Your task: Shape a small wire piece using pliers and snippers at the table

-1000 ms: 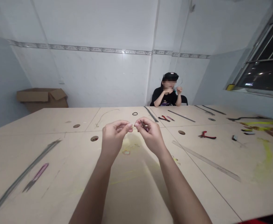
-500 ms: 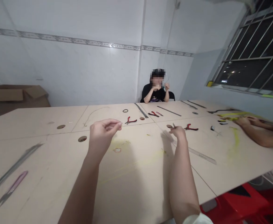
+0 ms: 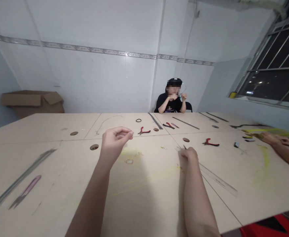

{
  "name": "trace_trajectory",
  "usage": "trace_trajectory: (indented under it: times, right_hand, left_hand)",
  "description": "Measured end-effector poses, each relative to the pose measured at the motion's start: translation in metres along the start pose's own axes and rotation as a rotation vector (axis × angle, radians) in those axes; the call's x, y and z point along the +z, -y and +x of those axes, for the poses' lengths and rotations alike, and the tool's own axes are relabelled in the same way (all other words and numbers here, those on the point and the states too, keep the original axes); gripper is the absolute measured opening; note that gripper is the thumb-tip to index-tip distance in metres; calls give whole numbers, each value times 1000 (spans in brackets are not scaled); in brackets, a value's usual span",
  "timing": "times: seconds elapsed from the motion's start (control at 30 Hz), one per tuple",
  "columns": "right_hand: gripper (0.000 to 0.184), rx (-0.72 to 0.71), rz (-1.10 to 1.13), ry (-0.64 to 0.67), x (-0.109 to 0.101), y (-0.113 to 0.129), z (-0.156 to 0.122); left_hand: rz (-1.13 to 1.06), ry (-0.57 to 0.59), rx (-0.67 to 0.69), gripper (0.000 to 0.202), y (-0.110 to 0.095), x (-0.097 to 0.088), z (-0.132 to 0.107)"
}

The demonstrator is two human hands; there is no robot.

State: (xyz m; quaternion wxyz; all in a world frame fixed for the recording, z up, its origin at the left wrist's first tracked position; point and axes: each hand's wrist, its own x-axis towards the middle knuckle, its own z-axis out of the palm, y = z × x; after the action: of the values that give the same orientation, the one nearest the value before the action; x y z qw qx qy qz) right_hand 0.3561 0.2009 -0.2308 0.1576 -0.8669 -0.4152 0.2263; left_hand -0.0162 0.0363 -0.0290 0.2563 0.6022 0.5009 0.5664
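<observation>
My left hand is raised above the table with thumb and forefinger pinched together; whatever is between the fingertips is too small to make out. Down near the tabletop, my right hand has its fingers closed round a thin dark pointed thing, most of it hidden by the hand. A clear ruler extends from beside my right wrist. Tiny gold-coloured pieces lie just left of that hand, and others lie farther off. Between my forearms is a small framed tag-like piece.
Red-handled pliers and another pair lie on the table. Purple thread snips rest at left beside a grey strand bundle. A person sits opposite; another person's hands work at right.
My right hand has come down closer to the tabletop, with the pointed thing tilted. My left hand keeps its pinch. The whole view has shifted slightly.
</observation>
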Motion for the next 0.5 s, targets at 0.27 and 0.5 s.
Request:
trace_trajectory:
  times: [0.27, 0.5]
  right_hand:
    - [29, 21, 73, -16, -2, 14, -17]
    - [29, -287, 302, -259, -54, 46, -50]
  left_hand:
    - [-99, -105, -75, 21, -9, -2, -3]
    - [-161, -51, -107, 19, -15, -5, -4]
